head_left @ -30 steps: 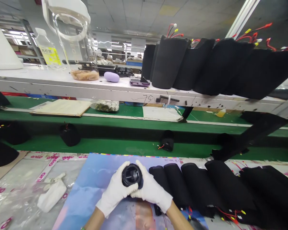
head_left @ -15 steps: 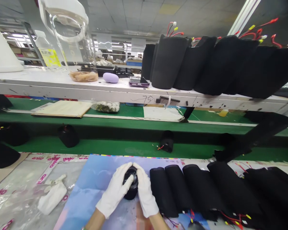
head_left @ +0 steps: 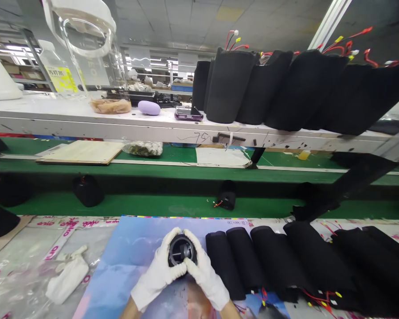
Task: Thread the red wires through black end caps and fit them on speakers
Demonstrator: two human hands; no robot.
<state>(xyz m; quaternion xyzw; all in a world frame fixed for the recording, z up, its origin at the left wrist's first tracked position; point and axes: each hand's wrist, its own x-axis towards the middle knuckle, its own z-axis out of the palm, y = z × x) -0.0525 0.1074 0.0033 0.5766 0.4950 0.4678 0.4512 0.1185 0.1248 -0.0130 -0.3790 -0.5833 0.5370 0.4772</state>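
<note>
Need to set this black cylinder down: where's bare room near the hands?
Blue sheet is bare between the left hand on the cylinder and the white cloth. It is crowded right of the right hand, where black sleeves lie side by side.

Bright, even indoor light from overhead fluorescent tubes (head_left: 11,48), blown out to white at far left. Glare on the clear acrylic cover (head_left: 86,33) and the plastic sheet (head_left: 23,261). Shadows soft, darkest beneath the white shelf (head_left: 86,128). Strong wide-angle bending toward frame edges; shelf slants at right. Focus acceptable throughout; no marked motion blur.
</note>
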